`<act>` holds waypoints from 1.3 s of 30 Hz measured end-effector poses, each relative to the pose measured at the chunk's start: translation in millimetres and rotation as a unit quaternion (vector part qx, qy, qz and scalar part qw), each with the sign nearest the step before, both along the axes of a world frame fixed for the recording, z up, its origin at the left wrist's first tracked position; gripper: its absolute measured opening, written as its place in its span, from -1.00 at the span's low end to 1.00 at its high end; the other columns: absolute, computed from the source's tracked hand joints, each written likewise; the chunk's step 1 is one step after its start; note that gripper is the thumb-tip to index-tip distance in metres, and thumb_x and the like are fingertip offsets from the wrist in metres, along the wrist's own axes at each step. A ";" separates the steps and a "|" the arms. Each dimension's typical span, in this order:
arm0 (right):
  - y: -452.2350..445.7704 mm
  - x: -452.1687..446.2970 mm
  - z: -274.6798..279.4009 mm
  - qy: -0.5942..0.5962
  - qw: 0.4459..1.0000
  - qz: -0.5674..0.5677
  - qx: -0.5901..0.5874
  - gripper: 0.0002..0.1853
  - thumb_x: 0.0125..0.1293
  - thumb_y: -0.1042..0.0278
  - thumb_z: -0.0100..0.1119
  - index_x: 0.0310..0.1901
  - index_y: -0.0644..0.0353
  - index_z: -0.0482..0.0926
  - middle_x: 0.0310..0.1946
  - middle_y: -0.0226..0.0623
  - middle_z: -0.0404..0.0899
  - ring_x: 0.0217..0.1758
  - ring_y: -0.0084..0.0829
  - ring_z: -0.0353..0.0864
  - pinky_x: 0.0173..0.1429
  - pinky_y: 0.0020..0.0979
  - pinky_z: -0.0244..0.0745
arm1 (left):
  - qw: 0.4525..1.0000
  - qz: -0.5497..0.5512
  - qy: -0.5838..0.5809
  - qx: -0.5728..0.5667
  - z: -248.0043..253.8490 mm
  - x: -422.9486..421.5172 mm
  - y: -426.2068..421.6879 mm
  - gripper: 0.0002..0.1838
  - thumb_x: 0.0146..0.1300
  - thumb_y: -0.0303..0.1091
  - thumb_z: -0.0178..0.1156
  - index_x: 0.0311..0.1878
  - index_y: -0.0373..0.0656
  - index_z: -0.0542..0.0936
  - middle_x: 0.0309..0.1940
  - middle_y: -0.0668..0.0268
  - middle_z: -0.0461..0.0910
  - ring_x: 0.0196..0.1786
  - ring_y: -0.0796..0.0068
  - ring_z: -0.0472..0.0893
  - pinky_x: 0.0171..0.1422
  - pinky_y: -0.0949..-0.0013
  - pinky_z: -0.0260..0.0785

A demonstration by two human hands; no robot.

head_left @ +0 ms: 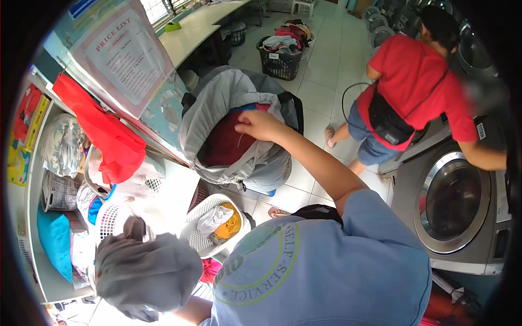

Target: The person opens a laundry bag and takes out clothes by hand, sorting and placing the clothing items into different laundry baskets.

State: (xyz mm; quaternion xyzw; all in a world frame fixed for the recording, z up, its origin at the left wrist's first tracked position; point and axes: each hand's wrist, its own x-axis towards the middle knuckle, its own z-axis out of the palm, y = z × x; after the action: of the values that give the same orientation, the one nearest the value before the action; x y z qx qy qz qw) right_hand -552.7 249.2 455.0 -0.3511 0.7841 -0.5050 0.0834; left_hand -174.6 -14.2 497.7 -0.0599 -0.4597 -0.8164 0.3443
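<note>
Reaches with the right hand over the open top of the big grey bag, near the upper middle of the frame. Has the right fingers bent and close together over the dark red cloth inside, but cannot tell for sure about a grip on it. Seems to hold a big bunch of dark grey cloth in the left hand, at the lower left. Cannot see the left fingers behind it, so cannot tell wide from narrow.

Could drop part of the grey bunch onto the floor or into the white basket just beside, because of its floppy, hanging folds. Could mix it up there with the white and yellow clothes. Could also tip the soft bag or fold its edge shut by pulling too hard on one side.
</note>
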 end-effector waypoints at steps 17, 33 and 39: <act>1.9 -6.9 5.0 0.198 0.935 -0.003 0.296 -0.79 0.08 0.27 0.23 -0.44 0.22 0.45 -0.48 -0.17 0.55 -0.32 -0.16 0.56 -0.29 -0.22 0.38 | 0.807 0.137 -0.572 0.057 -220.9 12.8 -33.7 -0.55 0.16 -0.31 0.22 0.05 -0.24 0.32 -0.18 0.25 0.48 -0.25 0.42 0.51 -0.22 0.39 0.42; -72.9 124.9 225.2 -0.083 0.828 0.483 -0.274 -0.86 0.23 0.40 0.14 -0.21 0.25 0.52 -0.33 -0.49 0.52 -0.19 -0.69 0.42 -0.07 -0.60 0.32 | 0.945 0.076 -0.234 -0.216 15.7 -188.5 94.4 -0.37 0.18 -0.35 0.20 0.27 -0.23 0.17 0.03 0.21 0.41 -0.08 0.47 0.50 -0.14 0.46 0.45; -41.4 59.7 178.3 0.036 0.912 0.320 -0.256 -0.76 0.34 0.36 -0.04 -0.05 0.27 0.51 -0.14 -0.35 0.52 -0.07 -0.51 0.50 0.07 -0.51 0.41 | 0.960 0.227 -0.022 -0.160 73.8 -122.0 47.9 -0.49 0.20 -0.39 0.13 0.20 -0.27 0.26 0.07 0.15 0.40 0.08 0.32 0.45 0.13 0.27 0.38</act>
State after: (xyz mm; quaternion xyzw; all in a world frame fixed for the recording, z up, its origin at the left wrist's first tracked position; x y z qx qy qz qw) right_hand -493.0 207.8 633.4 -0.6103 0.4762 -0.6215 0.1201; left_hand -296.6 33.7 571.5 0.0101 -0.5934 -0.6335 0.4964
